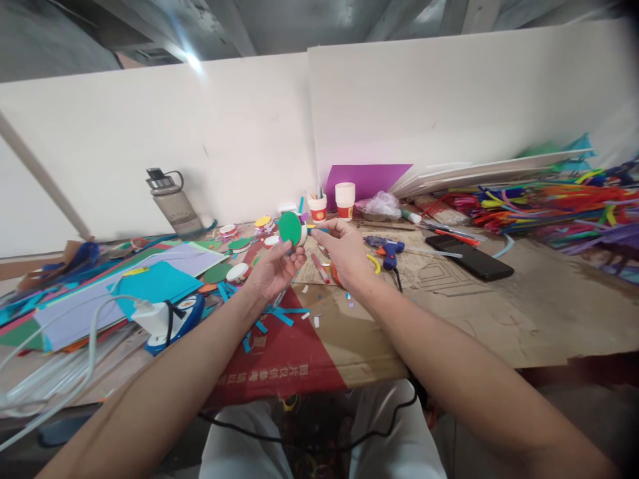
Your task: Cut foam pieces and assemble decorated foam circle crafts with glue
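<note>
My left hand (273, 273) grips a round green disc (290, 228) with a pale rim, thumb against its lower edge, and holds it up above the table. Close by on the right, my right hand (343, 251) has thumb and forefinger pinched together at the disc's edge. A small yellow and blue bit shows at those fingertips, too small to name. Below the hands lie blue paper strips (284, 316) and a red pen (321, 269). More discs, such as a white one (237, 272) and a yellow-topped stack (263, 223), lie to the left.
At right are a blue glue gun (390, 253), a black phone (469, 257) and colourful pipe cleaners (544, 213). Paper cups (345, 201) stand at the back. A water bottle (174, 203), blue paper sheets (154, 286) and a white plug (152, 319) are on the left.
</note>
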A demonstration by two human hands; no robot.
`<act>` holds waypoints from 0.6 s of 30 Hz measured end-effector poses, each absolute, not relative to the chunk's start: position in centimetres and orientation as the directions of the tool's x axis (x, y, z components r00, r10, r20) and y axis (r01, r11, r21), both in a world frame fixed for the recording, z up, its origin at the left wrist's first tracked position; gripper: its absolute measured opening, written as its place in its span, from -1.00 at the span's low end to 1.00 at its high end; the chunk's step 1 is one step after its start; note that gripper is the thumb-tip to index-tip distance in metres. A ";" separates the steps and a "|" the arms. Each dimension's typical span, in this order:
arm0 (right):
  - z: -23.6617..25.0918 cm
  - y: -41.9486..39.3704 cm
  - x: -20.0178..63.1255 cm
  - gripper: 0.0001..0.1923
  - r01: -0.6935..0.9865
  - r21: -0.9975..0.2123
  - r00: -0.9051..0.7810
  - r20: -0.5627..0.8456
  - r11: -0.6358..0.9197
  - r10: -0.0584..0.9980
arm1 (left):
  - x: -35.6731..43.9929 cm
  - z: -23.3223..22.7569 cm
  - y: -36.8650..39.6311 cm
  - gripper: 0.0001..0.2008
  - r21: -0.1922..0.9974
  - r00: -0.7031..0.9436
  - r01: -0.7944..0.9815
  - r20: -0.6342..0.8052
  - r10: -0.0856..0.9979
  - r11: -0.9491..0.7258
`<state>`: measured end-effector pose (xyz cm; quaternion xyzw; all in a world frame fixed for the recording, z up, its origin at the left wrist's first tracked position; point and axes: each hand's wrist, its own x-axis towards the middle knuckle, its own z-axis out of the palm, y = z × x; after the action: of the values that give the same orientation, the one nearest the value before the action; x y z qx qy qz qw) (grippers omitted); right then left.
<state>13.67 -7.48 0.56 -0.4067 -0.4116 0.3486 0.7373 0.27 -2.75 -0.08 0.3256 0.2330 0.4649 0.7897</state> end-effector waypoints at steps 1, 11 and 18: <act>0.5 -7.5 13.7 -0.80 -0.181 -0.886 0.413 0.326 0.427 0.851 | 0.3 -0.1 -2.7 -0.88 0.734 0.459 -0.581 -0.061 0.886 0.351; 0.5 -7.5 13.7 -0.84 -0.089 -0.878 0.411 0.398 0.471 0.820 | 0.3 -0.6 -2.4 -0.93 0.770 0.446 -0.566 -0.014 0.895 0.295; 0.5 -7.5 13.9 -0.85 -0.006 -0.870 0.411 0.447 0.492 0.794 | 0.5 -0.8 -2.3 -0.89 0.803 0.408 -0.565 0.069 0.910 0.192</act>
<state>13.86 -7.48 0.49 -0.4219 -0.4674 0.2753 0.7264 0.45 -2.28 -0.83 0.3948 0.2186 0.4980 0.7405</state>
